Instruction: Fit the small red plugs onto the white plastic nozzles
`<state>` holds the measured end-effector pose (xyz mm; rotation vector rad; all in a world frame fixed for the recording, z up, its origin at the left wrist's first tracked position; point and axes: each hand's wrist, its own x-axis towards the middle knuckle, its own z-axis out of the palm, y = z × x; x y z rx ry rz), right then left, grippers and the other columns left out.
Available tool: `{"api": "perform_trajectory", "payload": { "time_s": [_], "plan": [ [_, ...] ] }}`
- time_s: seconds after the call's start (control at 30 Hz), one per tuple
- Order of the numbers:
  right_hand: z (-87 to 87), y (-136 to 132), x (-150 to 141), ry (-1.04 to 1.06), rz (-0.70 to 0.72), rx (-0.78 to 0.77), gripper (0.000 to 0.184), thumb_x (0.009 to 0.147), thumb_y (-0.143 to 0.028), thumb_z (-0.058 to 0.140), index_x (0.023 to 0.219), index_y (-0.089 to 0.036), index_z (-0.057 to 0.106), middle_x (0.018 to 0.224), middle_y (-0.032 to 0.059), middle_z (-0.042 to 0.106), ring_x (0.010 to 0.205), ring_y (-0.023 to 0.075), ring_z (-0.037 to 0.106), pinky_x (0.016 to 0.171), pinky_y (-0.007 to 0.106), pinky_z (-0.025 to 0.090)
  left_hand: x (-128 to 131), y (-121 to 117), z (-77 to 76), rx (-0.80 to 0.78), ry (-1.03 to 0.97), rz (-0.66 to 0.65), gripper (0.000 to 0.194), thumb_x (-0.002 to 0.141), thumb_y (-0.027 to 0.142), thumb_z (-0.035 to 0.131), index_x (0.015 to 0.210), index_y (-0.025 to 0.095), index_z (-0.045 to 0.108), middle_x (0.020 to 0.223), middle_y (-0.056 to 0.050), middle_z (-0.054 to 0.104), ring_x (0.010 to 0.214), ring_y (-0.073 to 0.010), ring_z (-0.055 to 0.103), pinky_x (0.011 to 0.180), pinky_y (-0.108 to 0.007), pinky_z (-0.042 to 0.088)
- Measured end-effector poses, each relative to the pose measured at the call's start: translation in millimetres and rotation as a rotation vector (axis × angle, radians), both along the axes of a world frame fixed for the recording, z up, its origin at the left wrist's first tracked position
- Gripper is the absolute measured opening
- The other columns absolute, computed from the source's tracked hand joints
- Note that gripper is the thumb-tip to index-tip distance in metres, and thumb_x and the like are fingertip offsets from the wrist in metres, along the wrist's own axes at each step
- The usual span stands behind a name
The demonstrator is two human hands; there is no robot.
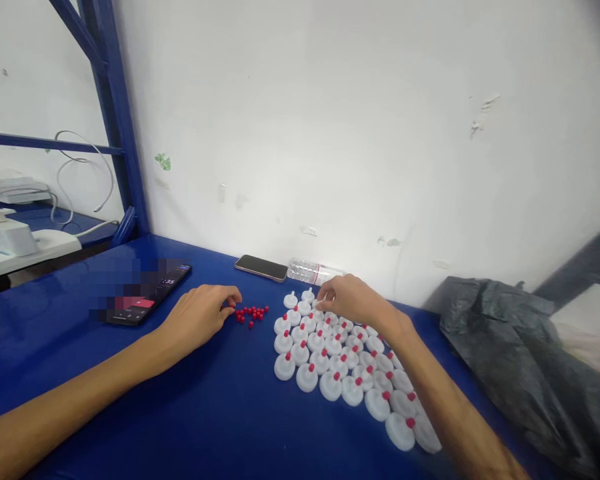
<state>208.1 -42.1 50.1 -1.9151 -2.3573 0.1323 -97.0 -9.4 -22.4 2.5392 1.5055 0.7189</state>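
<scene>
My left hand [203, 311] is at the left edge of a small group of loose red caps [254, 313], its thumb and fingertips curled close together. Whatever may be between those fingertips is too small to make out. Over the back rows of white round lids with spouts [307, 379], my right hand [353, 300] pinches at one white lid, which its fingers partly hide. Most of these lids stand spout up with a red cap on the tip. Two white lids at the back, one of them this lid [291, 301], show bare white spouts.
A dark phone [261, 267] and a clear plastic bottle [313, 271] lie by the wall. Another phone [153, 297], its screen lit, rests at left on the blue table [190, 413]. Black plastic sheeting [500, 347] is at right; a power strip [40, 253] is at far left.
</scene>
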Motion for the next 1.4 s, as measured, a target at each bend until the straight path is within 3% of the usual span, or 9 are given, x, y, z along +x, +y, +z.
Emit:
{"api": "perform_trajectory", "payload": {
  "time_s": [0.17,0.33,0.5,0.63,0.83,1.07,1.23,1.3,1.4],
  "plan": [
    [-4.9,2.3,1.0,0.002,0.027,-0.062,0.004,0.078,-0.022,0.078,0.081,-0.024,0.078,0.083,0.001,0.08,0.079,0.0187,0.073,0.066,0.026,0.05,-1.0,0.4,0.4,-0.016,0.026,0.011,0.02,0.081,0.018,0.06,0.093,0.028,0.073,0.095,-0.003,0.08,0.082,-0.026,0.073,0.066,-0.032,0.049],
    [2.7,-0.8,4.7,0.034,0.05,0.002,0.008,0.087,-0.026,0.067,0.088,-0.023,0.074,0.096,0.0039,0.078,0.086,0.0191,0.072,0.069,0.027,0.05,1.3,-0.8,1.5,-0.02,0.06,0.021,0.021,0.089,0.024,0.054,0.098,0.027,0.073,0.099,-0.004,0.077,0.087,-0.0264,0.071,0.072,-0.035,0.05],
    [12.8,-10.2,-2.3,0.154,0.124,0.11,0.012,0.093,-0.027,0.056,0.099,-0.024,0.066,0.097,0.0029,0.075,0.093,0.0181,0.069,0.073,0.028,0.049,10.3,-11.8,8.7,0.132,-0.133,-0.041,0.028,0.1,0.031,0.045,0.112,0.023,0.068,0.112,-0.005,0.07,0.08,-0.0194,0.066,0.074,-0.033,0.049],
    [14.5,-20.8,-28.8,0.168,0.256,0.164,0.01,0.096,-0.029,0.057,0.103,-0.024,0.063,0.091,0.0005,0.074,0.088,0.0175,0.068,0.075,0.029,0.048,17.8,-26.3,17.3,0.19,-0.225,-0.214,0.024,0.101,0.036,0.047,0.105,0.021,0.065,0.096,-0.003,0.066,0.077,-0.0164,0.06,0.073,-0.03,0.047],
    [19.5,-43.7,-69.5,0.156,0.417,0.102,0.045,0.096,-0.038,0.064,0.135,-0.021,0.048,0.095,0.0047,0.074,0.086,0.0185,0.07,0.072,0.028,0.051,22.0,-36.0,16.8,0.091,-0.162,-0.323,0.028,0.102,0.042,0.047,0.093,0.02,0.061,0.078,0.0,0.061,0.067,-0.0148,0.055,0.065,-0.028,0.043],
    [16.8,-49.4,-74.4,0.095,0.496,0.195,0.055,0.092,-0.047,0.066,0.136,-0.016,0.052,0.107,0.012,0.074,0.101,0.0239,0.07,0.085,0.037,0.056,21.7,-38.4,16.2,0.061,-0.154,-0.424,0.028,0.105,0.033,0.039,0.086,0.019,0.056,0.074,0.002,0.058,0.061,-0.0128,0.05,0.06,-0.027,0.037],
    [7.4,-43.4,-76.6,0.046,0.534,0.266,0.05,0.093,-0.034,0.069,0.136,-0.015,0.054,0.115,0.014,0.074,0.109,0.0262,0.07,0.093,0.041,0.056,20.5,-38.4,12.2,0.08,-0.153,-0.482,0.033,0.105,0.028,0.037,0.074,0.02,0.047,0.067,0.003,0.052,0.058,-0.0118,0.046,0.058,-0.027,0.032],
    [5.6,-36.7,-71.1,-0.014,0.502,0.274,0.052,0.092,-0.023,0.069,0.14,-0.015,0.051,0.112,0.0139,0.075,0.107,0.026,0.07,0.091,0.04,0.057,19.2,-36.6,11.1,0.094,-0.243,-0.45,0.04,0.106,0.027,0.031,0.068,0.02,0.039,0.061,0.004,0.045,0.054,-0.0113,0.039,0.057,-0.028,0.031],
    [3.6,-21.2,-48.5,-0.064,0.36,0.29,0.05,0.092,-0.017,0.067,0.14,-0.019,0.052,0.111,0.0121,0.075,0.105,0.026,0.07,0.088,0.04,0.055,15.8,-30.8,14.5,0.118,-0.356,-0.295,0.042,0.106,0.03,0.028,0.064,0.022,0.026,0.057,0.005,0.034,0.052,-0.0117,0.033,0.055,-0.029,0.028]
  ]
}}
